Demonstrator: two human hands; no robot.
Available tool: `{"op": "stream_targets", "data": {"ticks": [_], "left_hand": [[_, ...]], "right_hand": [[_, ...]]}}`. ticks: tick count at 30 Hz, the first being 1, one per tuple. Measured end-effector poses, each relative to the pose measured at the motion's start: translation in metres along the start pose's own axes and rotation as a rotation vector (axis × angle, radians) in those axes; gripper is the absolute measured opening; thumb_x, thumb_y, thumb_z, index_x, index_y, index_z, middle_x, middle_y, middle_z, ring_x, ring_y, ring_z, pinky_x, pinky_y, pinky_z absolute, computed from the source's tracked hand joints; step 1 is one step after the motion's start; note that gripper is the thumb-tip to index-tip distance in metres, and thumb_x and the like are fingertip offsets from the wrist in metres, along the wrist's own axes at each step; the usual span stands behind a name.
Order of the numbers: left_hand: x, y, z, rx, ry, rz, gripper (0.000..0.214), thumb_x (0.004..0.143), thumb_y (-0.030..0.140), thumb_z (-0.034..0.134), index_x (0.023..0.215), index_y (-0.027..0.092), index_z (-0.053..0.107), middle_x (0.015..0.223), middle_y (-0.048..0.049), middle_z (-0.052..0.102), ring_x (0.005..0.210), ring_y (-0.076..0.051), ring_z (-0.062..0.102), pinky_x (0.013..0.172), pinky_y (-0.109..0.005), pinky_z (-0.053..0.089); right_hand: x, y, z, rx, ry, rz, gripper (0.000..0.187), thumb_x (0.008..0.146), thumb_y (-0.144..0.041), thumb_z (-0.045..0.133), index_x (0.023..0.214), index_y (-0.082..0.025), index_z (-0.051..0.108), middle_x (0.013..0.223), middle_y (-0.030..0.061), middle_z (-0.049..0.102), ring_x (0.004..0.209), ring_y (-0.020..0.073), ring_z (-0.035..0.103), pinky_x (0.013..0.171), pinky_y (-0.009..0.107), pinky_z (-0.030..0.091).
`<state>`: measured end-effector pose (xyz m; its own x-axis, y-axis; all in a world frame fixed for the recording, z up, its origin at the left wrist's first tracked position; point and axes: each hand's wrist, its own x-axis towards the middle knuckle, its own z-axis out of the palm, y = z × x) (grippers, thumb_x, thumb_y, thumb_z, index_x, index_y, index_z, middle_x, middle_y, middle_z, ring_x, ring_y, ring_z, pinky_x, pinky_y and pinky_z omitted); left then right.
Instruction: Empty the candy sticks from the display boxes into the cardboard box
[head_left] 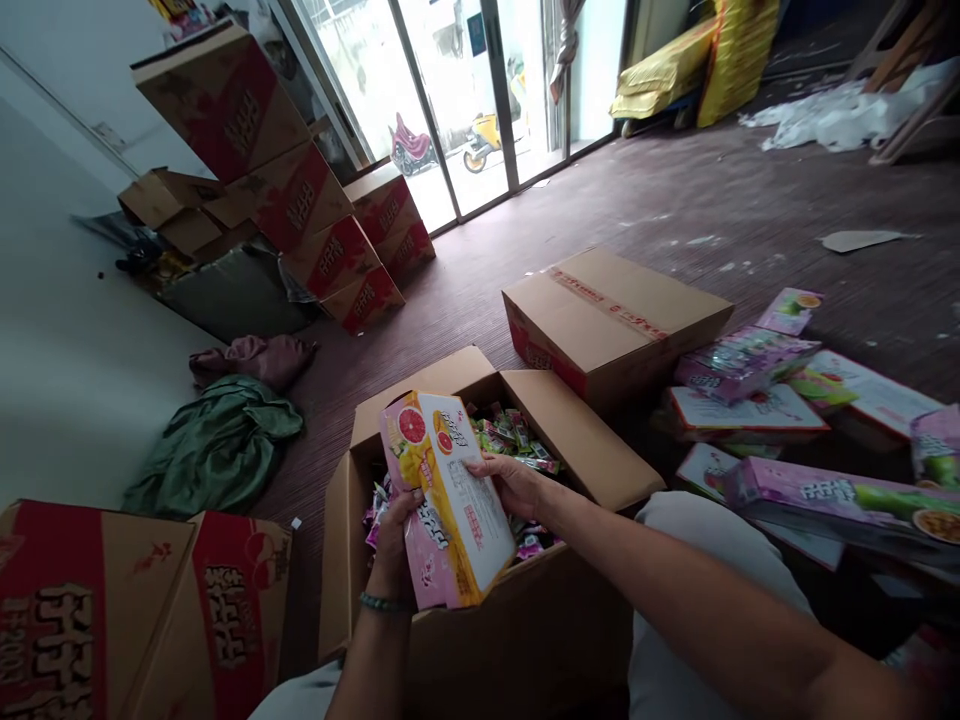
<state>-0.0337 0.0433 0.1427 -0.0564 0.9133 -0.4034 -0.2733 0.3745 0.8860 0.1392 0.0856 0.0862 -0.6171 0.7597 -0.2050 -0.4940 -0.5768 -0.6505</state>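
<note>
One pink-yellow box (pixel 459 480) with Chinese lettering was clamped at lower centre between the left hand (pixel 395 525) and right hand (pixel 516 487), thumbs on it, other fingers partly hidden. Beyond, right of centre, a carton (pixel 664 285) wore red-printed tape (pixel 600 300).

Small print (pixel 469 490) on the held box (pixel 442 520) is unreadable from where I stand, packets (pixel 517 432) behind it partly hidden, lower-left carton (pixel 71 600) cut off by the view's edge, blurred thing (pixel 926 655) at lower right unidentifiable.
</note>
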Motion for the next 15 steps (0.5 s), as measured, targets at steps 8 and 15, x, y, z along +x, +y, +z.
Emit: {"op": "stream_targets", "data": {"ticks": [8,15], "left_hand": [[0.018,0.008,-0.019,0.416,0.087,0.154,0.082,0.052,0.017,0.075,0.131,0.014,0.056,0.099,-0.0046,0.072,0.080,-0.020,0.064,0.069,-0.026,0.051],[0.018,0.002,-0.038,0.528,-0.013,-0.068,0.087,0.048,0.012,0.067,0.134,0.012,0.054,0.077,0.0002,0.070,0.057,-0.013,0.055,0.053,-0.022,0.041]], "right_hand": [[-0.013,-0.002,0.010,-1.530,0.199,-0.896,0.042,0.083,-0.046,0.067,0.118,-0.024,0.058,0.134,0.0120,0.049,0.130,0.0294,0.036,0.111,0.048,0.025],[-0.020,0.012,0.025,-1.999,-0.280,-0.782,0.019,0.090,-0.038,0.060,0.092,-0.019,0.061,0.089,0.0048,0.063,0.096,0.0223,0.050,0.099,0.041,0.030]]}}
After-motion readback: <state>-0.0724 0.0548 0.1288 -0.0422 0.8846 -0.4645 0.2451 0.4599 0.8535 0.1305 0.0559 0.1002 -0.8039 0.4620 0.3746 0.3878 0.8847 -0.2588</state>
